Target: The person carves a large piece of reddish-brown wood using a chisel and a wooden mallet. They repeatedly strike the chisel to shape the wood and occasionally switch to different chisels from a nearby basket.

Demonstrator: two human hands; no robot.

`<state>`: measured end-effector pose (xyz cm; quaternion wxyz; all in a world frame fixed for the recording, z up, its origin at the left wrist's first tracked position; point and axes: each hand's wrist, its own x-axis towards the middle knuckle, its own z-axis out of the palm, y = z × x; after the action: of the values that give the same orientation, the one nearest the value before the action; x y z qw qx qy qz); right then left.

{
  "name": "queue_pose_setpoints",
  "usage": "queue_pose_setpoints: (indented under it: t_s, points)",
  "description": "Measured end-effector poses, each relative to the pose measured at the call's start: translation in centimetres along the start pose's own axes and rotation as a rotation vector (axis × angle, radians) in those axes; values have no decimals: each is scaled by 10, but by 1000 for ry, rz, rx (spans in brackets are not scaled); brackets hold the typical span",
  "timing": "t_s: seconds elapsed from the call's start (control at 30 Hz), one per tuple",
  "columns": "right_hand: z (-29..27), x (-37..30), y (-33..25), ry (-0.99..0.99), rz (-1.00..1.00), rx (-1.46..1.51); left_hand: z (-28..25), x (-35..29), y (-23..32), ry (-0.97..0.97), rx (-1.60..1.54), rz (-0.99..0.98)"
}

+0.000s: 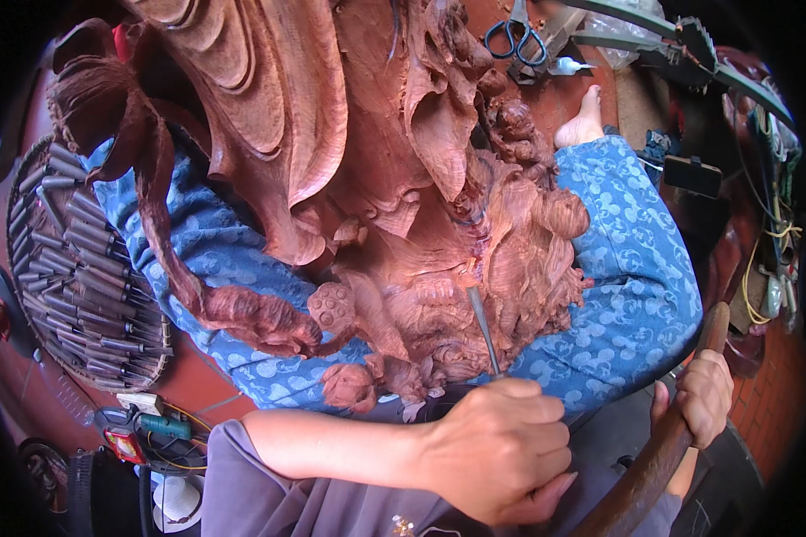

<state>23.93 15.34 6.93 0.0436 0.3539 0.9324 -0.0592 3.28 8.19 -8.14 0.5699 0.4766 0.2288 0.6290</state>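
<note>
A large reddish-brown wood carving (pixel 376 161) rests between my legs, with curling leaf-like folds, a pitted seed pod and knotted lumps. My left hand (pixel 506 447) is closed in a fist around a chisel (pixel 484 327); its metal shank points away from me, the tip touching the carving near a narrow cleft. The chisel's handle is hidden inside the fist. Over at the right, my right hand (pixel 706 398) grips a curved wooden club (pixel 649 479) near its upper end. The club slants down toward the lower edge, apart from the chisel.
To the left, a round woven basket (pixel 166 345) holds several chisels. Dark-handled scissors (pixel 515 40) and a small white-blue bottle (pixel 569 65) lie beyond the carving. A phone (pixel 692 176) is past my right knee. A green-bodied tool with cords (pixel 166 425) sits at the lower left.
</note>
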Motion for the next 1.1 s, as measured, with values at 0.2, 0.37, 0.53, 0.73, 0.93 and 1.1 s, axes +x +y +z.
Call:
queue_pose_setpoints:
  t_s: [0.2,0.37,0.53,0.73,0.93,1.1]
  points:
    - [-4,4,-5,3,-2,-31,-15,4,-1,-2,-2,9]
    - [-12,7,-10,-28,8,18,-14,6,-4,47,22,45]
    - [-17,4,-15,43,-95,-39,-11,4,-8,64,28,77]
    - [-22,-5,-17,29,-143,-43,-13,4,-9,16,59,100]
    - [-16,-11,-13,95,-153,-156,-19,2,-9,-65,135,133]
    - [-15,-9,-12,112,-205,-46,-21,-1,-14,-69,97,176]
